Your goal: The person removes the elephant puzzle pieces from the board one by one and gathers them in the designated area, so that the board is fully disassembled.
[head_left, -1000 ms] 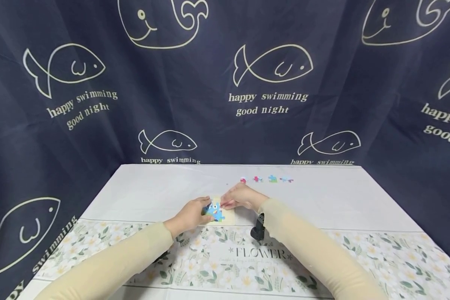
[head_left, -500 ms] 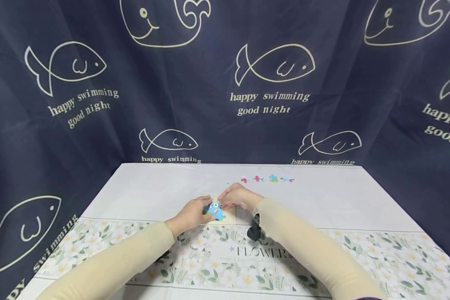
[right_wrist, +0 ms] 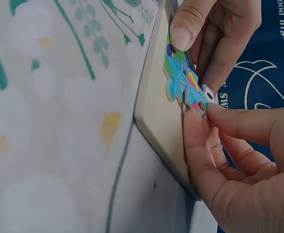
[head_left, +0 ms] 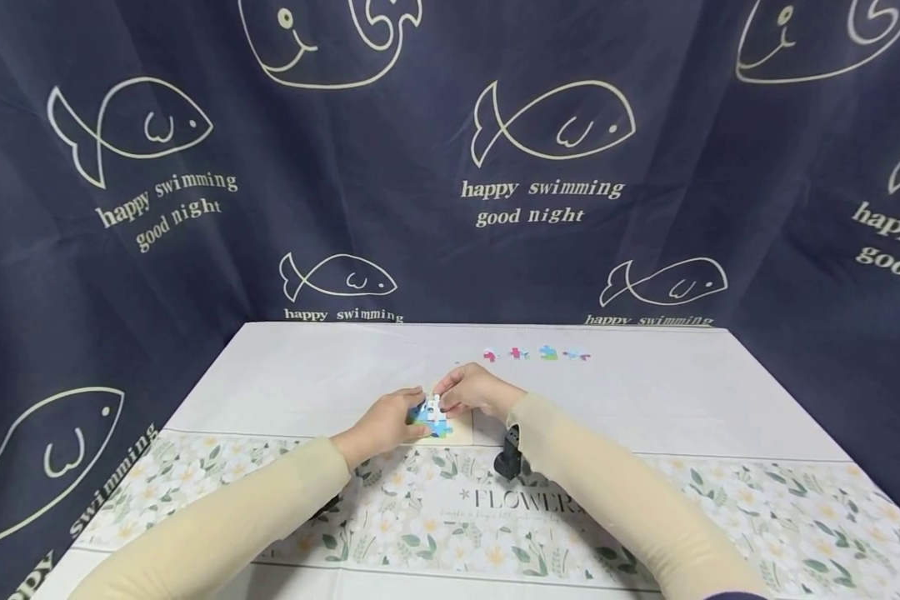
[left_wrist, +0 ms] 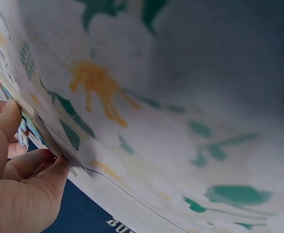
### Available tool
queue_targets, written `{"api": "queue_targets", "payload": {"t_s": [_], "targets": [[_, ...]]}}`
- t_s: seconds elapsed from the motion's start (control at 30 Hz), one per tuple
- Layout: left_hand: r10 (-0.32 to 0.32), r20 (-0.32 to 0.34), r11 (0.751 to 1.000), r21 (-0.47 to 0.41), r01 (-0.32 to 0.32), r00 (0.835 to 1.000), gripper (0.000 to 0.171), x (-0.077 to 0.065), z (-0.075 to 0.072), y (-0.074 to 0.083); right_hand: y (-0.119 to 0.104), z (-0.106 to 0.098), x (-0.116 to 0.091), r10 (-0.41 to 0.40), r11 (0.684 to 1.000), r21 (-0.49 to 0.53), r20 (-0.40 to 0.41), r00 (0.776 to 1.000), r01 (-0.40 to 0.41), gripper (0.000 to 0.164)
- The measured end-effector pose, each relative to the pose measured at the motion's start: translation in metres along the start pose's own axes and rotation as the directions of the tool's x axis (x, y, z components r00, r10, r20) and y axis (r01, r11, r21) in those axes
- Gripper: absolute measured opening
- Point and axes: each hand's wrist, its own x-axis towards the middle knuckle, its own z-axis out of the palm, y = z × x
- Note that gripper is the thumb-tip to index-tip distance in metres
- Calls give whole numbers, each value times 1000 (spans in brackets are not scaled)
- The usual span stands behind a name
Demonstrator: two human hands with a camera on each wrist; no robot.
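Note:
A pale puzzle board (head_left: 461, 429), partly covered by blue jigsaw pieces (head_left: 438, 428), lies in front of me. My left hand (head_left: 385, 429) holds its left side, the thumb pressing on the pieces in the right wrist view and the other fingers around the far side. My right hand (head_left: 478, 389) pinches a jigsaw piece (right_wrist: 200, 105) between thumb and index finger, right at the joined pieces. That piece shows pink and blue in the right wrist view and looks whitish in the head view. In the left wrist view, the left fingers (left_wrist: 55, 167) lie against the board's edge (left_wrist: 35, 116).
Several loose jigsaw pieces (head_left: 547, 352) lie in a row at the back of the white table (head_left: 645, 383). A tiny speck (head_left: 457, 362) is left of them. A flowered cloth strip (head_left: 390, 533) crosses the front; a dark blue fish-print curtain (head_left: 420, 167) hangs behind.
The picture at the right fingertips has turned from a blue face with eyes to whitish pieces in the head view. Both hands stay at the board with hardly any shift.

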Motion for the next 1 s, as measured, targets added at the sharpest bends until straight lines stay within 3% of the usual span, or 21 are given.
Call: {"api": "queue_targets", "payload": {"t_s": [0.57,1.0], "targets": [[4,18,1000,-15,-4,1000,64,-6,4,4,14,-4,-3,-10,989,150,18,1000,7,27],[7,10,1000,11,-7,1000,65,-6,0,3,14,-11,-6,-67,979,195,31,997,60,34]]}}
